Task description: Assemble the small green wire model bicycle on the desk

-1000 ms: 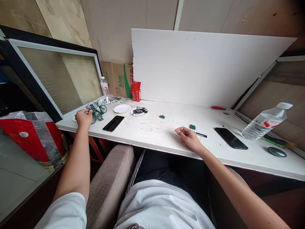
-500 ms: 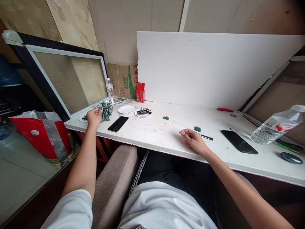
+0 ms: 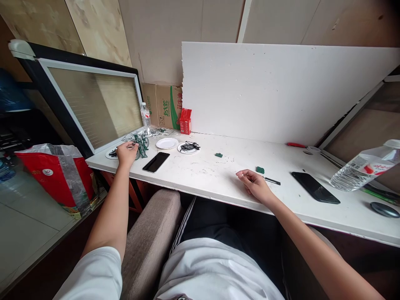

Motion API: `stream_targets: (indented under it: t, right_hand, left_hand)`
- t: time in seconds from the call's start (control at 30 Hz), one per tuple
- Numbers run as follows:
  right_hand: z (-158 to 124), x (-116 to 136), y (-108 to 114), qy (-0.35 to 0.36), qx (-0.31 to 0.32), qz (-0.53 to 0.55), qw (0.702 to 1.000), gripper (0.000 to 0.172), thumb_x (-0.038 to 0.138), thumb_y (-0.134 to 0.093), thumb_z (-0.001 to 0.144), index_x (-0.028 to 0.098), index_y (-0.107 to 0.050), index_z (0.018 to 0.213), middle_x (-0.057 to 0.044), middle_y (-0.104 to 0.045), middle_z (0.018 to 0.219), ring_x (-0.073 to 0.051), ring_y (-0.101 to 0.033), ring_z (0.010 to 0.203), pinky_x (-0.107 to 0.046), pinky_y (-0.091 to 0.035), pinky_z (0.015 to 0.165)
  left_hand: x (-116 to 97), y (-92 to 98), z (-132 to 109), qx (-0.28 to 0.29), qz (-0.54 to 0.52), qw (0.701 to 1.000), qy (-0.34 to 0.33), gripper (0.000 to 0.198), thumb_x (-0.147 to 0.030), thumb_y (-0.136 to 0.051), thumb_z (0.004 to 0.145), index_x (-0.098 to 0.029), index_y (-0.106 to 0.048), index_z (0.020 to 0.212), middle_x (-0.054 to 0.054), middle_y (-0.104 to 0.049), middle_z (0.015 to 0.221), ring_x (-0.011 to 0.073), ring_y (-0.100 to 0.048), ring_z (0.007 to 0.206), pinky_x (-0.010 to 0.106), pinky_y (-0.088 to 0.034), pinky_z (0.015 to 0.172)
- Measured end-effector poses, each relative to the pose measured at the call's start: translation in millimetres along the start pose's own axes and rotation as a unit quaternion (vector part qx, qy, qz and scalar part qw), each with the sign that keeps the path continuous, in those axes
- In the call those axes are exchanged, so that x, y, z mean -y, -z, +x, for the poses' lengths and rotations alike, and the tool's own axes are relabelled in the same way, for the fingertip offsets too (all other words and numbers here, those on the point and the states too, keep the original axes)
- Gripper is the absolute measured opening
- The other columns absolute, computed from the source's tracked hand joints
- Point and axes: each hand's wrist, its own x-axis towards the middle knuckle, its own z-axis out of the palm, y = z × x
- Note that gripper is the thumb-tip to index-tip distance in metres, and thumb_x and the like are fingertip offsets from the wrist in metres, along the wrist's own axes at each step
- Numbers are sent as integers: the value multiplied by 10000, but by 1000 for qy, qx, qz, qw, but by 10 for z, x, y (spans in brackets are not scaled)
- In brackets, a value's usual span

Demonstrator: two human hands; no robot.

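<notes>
My left hand (image 3: 126, 154) is at the far left of the table, with thumb and fingers pinched together. It is right beside green openwork pieces (image 3: 143, 146) with round wheel shapes, like small model bicycles. Whatever the pinch holds is too small to make out. Close behind that hand, a small plate (image 3: 109, 154) carries dark bits. My right hand (image 3: 254, 184) rests near the front edge, fingers curled and thumb against the index finger; any thing inside is hidden. A thin black tool (image 3: 273, 181) lies beside it, and a green block (image 3: 260, 170) sits just behind.
A phone (image 3: 156, 161), a white plate (image 3: 167, 143) and a plate with black parts (image 3: 188, 151) lie left of centre. Another green piece (image 3: 218, 155) is mid-table. At right are a second phone (image 3: 315, 187), a water bottle (image 3: 359, 168) and a mouse (image 3: 383, 209).
The whole view has shifted slightly. My left hand stays by the green pieces with its fingertips a little differently placed; my right hand has hardly moved.
</notes>
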Motion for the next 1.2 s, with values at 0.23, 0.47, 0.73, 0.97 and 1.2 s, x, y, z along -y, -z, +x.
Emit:
stream_targets:
  t: [0.23, 0.47, 0.73, 0.97, 1.2]
  right_hand:
    - [18, -39, 3, 3, 2, -1, 1000, 566, 779, -689, 887, 244, -687, 1071, 52, -428, 618, -135, -389, 498, -285, -315, 463]
    - [8, -20, -3, 3, 2, -6, 1000, 587, 795, -681, 883, 237, -689, 1065, 44, -450, 628, -132, -399, 501, -286, -318, 470]
    - [1, 10, -16, 1, 0, -10, 1000, 595, 807, -684, 869, 240, -686, 1050, 37, -477, 637, -135, -399, 495, -294, -322, 479]
    - [10, -23, -12, 5, 2, -17, 1000, 578, 792, -670, 894, 238, -689, 1060, 40, -476, 652, -131, -412, 496, -298, -326, 496]
    - [20, -45, -4, 7, 6, -18, 1000, 570, 778, -669, 905, 234, -689, 1075, 36, -482, 647, -137, -426, 500, -298, -341, 496]
  left_hand:
    - [-29, -24, -18, 5, -9, 1000, -7, 382, -320, -821, 789, -92, -763, 1090, 167, -800, 1104, 266, -769, 997, 381, -616, 963]
    - [11, -73, -82, -15, -61, 998, 15, 430, -296, -827, 772, -59, -754, 1123, 191, -790, 1076, 279, -782, 943, 395, -641, 907]
    - [-1, -111, -127, -17, -50, 999, -2, 405, -279, -841, 757, -85, -738, 1097, 187, -778, 1081, 279, -772, 1002, 395, -628, 959]
    - [89, -155, -96, 1, -33, 999, -6, 400, -259, -803, 825, -75, -716, 1169, 199, -772, 1146, 273, -762, 1081, 387, -601, 1024]
    - [167, -165, -47, 1, 17, 1000, -20, 353, -180, -721, 849, -106, -716, 1194, 181, -775, 1167, 294, -740, 1156, 435, -537, 1115]
